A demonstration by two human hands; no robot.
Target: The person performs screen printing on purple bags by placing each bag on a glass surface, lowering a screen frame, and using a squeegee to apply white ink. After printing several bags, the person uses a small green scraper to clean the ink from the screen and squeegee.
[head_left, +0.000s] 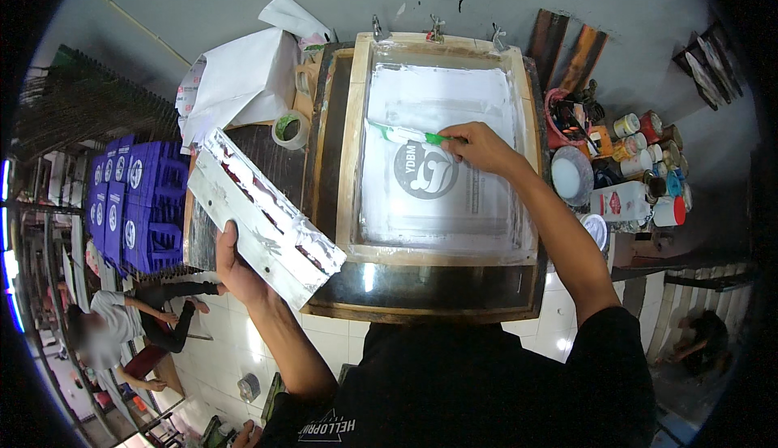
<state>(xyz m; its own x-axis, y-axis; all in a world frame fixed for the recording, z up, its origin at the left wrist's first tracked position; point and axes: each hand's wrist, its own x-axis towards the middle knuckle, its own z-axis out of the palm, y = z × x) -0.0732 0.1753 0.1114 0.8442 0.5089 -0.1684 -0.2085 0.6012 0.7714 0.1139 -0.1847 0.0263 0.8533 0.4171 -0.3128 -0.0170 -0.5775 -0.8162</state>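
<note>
Screen (442, 225), upper middle of the frame, has white paint (454, 87) left in smears. The right hand (484, 148) grips a green scraper (415, 136); the left hand (243, 276) grips a squeegee (247, 229), its edge already thick with paint.

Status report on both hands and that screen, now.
Left hand gripping white-smeared squeegee. Right hand holding green-handled scraper over wooden-framed screen. Round grey design showing on screen. Tape roll off to the left.

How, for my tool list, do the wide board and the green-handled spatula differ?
The wide board is larger than the spatula. The left hand holds the board; the right hand, the spatula. The board has dark red streaks, the spatula a green handle. Both look smeared white.
</note>
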